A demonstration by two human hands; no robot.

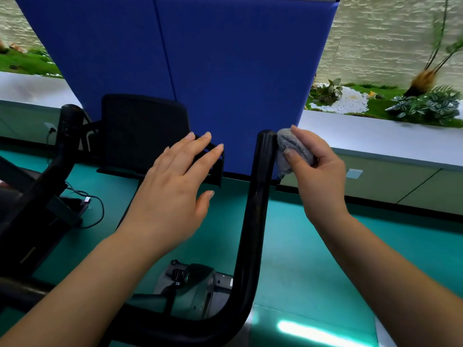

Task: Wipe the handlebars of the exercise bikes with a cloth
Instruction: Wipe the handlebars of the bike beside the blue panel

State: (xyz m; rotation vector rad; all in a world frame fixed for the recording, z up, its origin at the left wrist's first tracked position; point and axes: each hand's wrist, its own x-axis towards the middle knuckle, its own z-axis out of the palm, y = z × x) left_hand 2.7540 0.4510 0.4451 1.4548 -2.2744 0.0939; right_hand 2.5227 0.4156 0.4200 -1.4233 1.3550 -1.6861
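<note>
Nearest, at the bottom edge: 2 bare forearms reaching forward from below, either side of a black handlebar (pixel 253 221) on an exercise bike. Bar curving up from the lower left, then running long and nearly straight away from the viewer, ending in a rounded tip near mid-frame. Below the bar, the grey bike frame with a black adjustment knob (pixel 179 275), over a green floor (pixel 313 259).

Left hand (pixel 175 186) hovering to the left of the bar, fingers straight and spread, palm down, holding nothing; touching nothing as far as visible.

Right hand (pixel 315 176) just right of the bar's far end, fingers and thumb curled and pinching a bunched grey cloth (pixel 293 149). Cloth pressed against the right side of the tip, at the top end of the bar's long axis. Likely judgement: right hand nearer the working point, and any further wiping lying back along that axis, down toward the bend near the viewer.

Farther left, a second black grip (pixel 69 121) and a dark console panel (pixel 145 131), with a cable trailing on the floor.

Beyond, a tall blue padded panel (pixel 200 71), a pale ledge (pixel 375 139), and behind it green plants and white pebbles against a light brick wall.
</note>
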